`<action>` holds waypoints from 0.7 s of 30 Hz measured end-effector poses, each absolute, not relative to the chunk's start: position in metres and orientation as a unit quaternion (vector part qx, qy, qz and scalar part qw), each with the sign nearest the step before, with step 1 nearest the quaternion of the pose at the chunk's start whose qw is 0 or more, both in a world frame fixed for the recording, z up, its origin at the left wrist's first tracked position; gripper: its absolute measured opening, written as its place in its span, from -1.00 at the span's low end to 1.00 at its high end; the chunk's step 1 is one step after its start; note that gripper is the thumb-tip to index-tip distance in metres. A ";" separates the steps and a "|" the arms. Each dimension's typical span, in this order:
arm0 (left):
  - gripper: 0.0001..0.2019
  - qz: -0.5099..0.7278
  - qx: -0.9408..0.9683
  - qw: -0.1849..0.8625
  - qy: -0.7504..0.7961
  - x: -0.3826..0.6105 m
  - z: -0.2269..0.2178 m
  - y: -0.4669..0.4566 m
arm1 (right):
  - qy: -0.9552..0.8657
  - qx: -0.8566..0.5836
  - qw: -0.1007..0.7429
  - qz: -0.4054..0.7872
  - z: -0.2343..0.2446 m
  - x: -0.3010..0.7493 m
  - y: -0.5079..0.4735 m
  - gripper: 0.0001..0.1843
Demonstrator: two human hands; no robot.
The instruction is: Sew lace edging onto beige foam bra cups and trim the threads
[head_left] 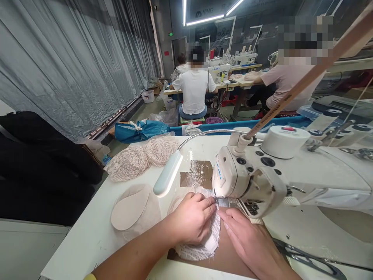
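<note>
A lace bra cup [201, 247] lies under the sewing machine [233, 175], its upper edge at the needle area. My left hand [194, 216] rests on the cup with its fingers curled and pressed onto the lace near the needle; its fingertips are partly hidden. My right hand [247, 235] lies to the right of the cup, fingers stretched out and together, the tips touching the cup's edge close to the needle. Brown sheeting [230, 256] covers the work surface beneath both hands. A lamp [167, 175] on a bent metal neck lights the spot.
A beige cup with sheer fabric [131, 212] lies at the left on the white table [87, 241]. Stacked lace cups [128, 163] stand behind it. Black scissors [309, 256] lie at right, a white cone-like spool [285, 142] behind the machine. Two people sit ahead at other machines.
</note>
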State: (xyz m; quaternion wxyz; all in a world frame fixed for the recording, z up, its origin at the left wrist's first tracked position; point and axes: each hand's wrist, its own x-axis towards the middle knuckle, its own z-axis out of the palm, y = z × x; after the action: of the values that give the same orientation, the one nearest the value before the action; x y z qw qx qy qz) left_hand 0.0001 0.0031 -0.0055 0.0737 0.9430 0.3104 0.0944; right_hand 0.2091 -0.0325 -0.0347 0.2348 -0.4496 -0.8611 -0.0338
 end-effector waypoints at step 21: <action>-0.56 0.105 0.951 0.056 0.285 0.000 -0.011 0.012 | -0.856 -0.449 0.245 -0.074 -0.036 0.207 -0.031 -0.53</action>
State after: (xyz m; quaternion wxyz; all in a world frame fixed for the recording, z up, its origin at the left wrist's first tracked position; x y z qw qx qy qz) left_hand -0.0001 0.0123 -0.0110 0.0564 0.9512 0.2846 0.1052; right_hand 0.2069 -0.0306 -0.0363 0.2451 -0.4487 -0.8562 -0.0741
